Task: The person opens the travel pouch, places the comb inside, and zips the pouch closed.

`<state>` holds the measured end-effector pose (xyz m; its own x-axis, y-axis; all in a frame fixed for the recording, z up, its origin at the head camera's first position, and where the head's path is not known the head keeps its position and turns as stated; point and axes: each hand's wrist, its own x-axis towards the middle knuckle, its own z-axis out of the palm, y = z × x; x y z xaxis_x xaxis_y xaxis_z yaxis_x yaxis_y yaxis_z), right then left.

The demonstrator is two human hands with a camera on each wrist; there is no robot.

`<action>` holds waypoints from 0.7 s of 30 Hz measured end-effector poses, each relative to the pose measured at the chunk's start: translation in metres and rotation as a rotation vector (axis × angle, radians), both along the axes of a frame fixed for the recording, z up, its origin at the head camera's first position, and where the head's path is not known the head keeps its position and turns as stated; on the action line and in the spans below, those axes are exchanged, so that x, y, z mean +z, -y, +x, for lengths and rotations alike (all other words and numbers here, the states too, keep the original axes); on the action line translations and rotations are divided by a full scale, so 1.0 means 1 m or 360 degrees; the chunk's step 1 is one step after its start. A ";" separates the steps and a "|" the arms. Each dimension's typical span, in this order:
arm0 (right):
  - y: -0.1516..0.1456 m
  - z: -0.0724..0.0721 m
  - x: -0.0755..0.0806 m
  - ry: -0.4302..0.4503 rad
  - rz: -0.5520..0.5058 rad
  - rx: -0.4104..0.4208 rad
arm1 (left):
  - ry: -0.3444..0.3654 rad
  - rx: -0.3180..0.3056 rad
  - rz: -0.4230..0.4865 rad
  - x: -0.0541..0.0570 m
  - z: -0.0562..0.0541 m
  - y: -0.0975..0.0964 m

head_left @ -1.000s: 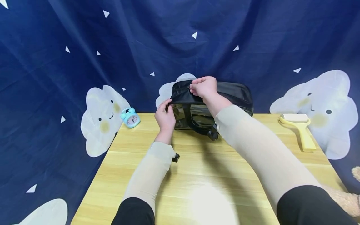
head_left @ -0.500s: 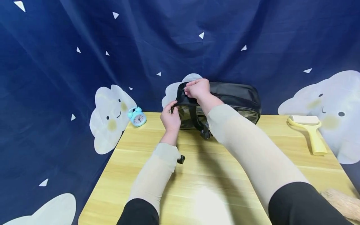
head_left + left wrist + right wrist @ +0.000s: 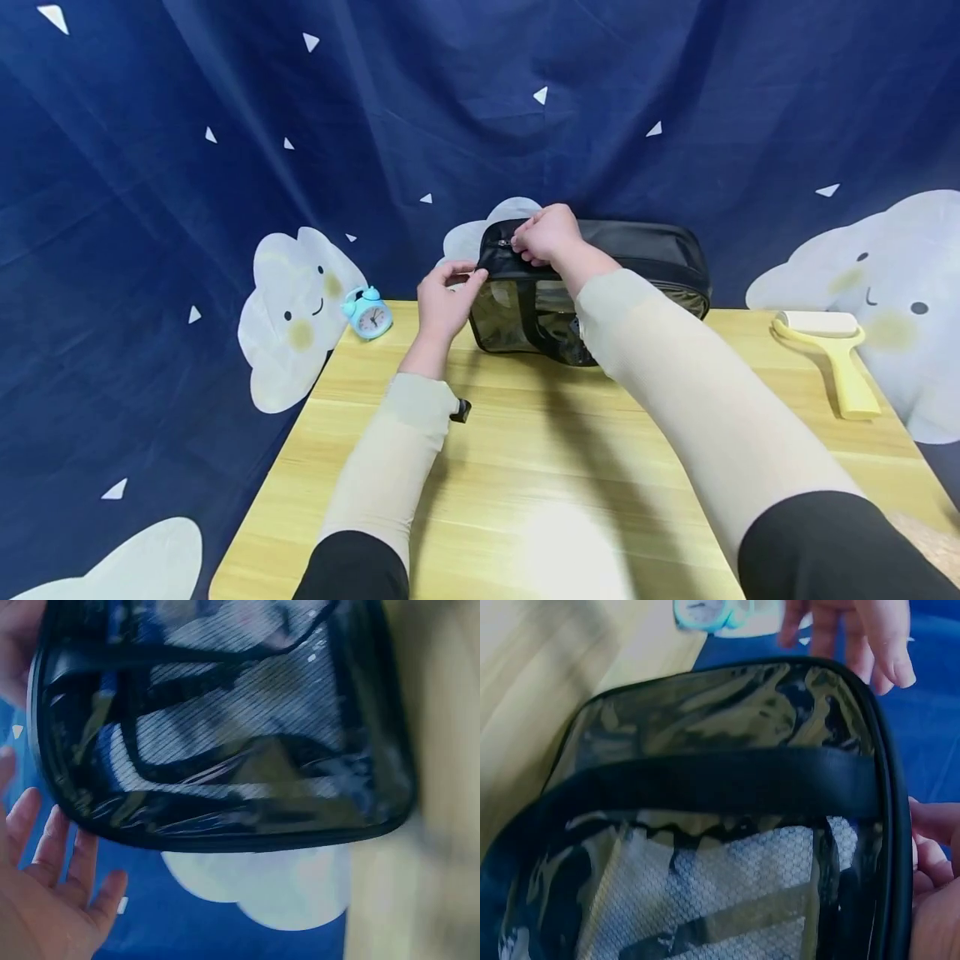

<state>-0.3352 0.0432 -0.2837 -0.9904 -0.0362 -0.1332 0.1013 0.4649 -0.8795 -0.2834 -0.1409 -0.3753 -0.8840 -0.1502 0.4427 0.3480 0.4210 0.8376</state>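
Note:
A black toiletry bag [image 3: 622,242] with see-through sides stands at the back of the table. Its dark carrying strap [image 3: 727,780] hangs across the clear front. My right hand [image 3: 551,233] is over the left part of the bag's top, its fingers curled as they pinch the zipper pull. The metal zipper slider [image 3: 504,243] shows just left of those fingertips. At the bag's upper left corner is my left hand [image 3: 444,304], thumb by the edge. Its fingers are loosely spread beside the bag in the left wrist view, where mesh-patterned material [image 3: 247,705] shows through the plastic.
A light blue alarm clock [image 3: 369,314] stands left of the bag. At the table's right lies a yellow-handled lint roller [image 3: 832,350]. Behind the wooden table [image 3: 510,467] hangs a blue curtain [image 3: 480,108] with clouds. Something furry [image 3: 930,542] shows at the lower right.
My right hand moved left along the bag's top with the zipper pull, then shifted slightly back right. The left fingers have loosened and spread at the corner. The camera view shifted a little.

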 end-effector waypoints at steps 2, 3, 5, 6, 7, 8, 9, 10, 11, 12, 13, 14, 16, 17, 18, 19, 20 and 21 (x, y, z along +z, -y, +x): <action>-0.004 -0.001 0.000 -0.0037 0.0149 0.0014 | 0.0034 0.0004 -0.0044 0.007 -0.005 0.001; -0.006 -0.001 0.000 -0.0052 0.0228 0.0010 | 0.0061 0.0008 -0.0085 0.011 -0.008 0.001; -0.011 -0.002 0.000 -0.0094 0.0382 0.0009 | 0.0114 -0.0002 -0.0159 0.017 -0.015 0.000; -0.013 -0.001 -0.001 -0.0123 0.0469 0.0017 | 0.0142 -0.0016 -0.0188 0.020 -0.018 -0.001; -0.018 0.001 -0.001 -0.0155 0.0555 0.0016 | 0.0172 -0.0035 -0.0215 0.022 -0.022 -0.003; -0.023 0.003 -0.002 -0.0183 0.0630 0.0014 | 0.0198 -0.0057 -0.0241 0.025 -0.025 -0.005; -0.029 0.005 -0.003 -0.0217 0.0703 0.0017 | 0.0227 -0.0077 -0.0267 0.027 -0.028 -0.006; -0.036 0.008 -0.004 -0.0253 0.0760 0.0026 | 0.0247 -0.0106 -0.0277 0.030 -0.031 -0.008; -0.044 0.011 -0.004 -0.0291 0.0800 0.0029 | 0.0269 -0.0132 -0.0296 0.032 -0.034 -0.009; -0.053 0.014 -0.005 -0.0332 0.0830 0.0024 | 0.0293 -0.0158 -0.0312 0.035 -0.036 -0.010; -0.062 0.017 -0.006 -0.0363 0.0832 0.0013 | 0.0307 -0.0186 -0.0326 0.037 -0.039 -0.010; -0.072 0.020 -0.007 -0.0400 0.0824 0.0004 | 0.0312 -0.0212 -0.0346 0.039 -0.042 -0.011; -0.093 0.027 -0.008 -0.0495 0.0782 -0.0026 | 0.0332 -0.0261 -0.0381 0.042 -0.046 -0.011; -0.105 0.031 -0.009 -0.0564 0.0749 -0.0046 | 0.0334 -0.0287 -0.0399 0.043 -0.048 -0.011; -0.117 0.037 -0.010 -0.0626 0.0716 -0.0064 | 0.0336 -0.0317 -0.0406 0.044 -0.049 -0.012; -0.130 0.044 -0.012 -0.0691 0.0691 -0.0077 | 0.0333 -0.0350 -0.0411 0.044 -0.051 -0.012; -0.144 0.053 -0.013 -0.0759 0.0668 -0.0096 | 0.0336 -0.0383 -0.0416 0.044 -0.052 -0.013; -0.159 0.063 -0.016 -0.0830 0.0647 -0.0115 | 0.0340 -0.0417 -0.0420 0.044 -0.053 -0.014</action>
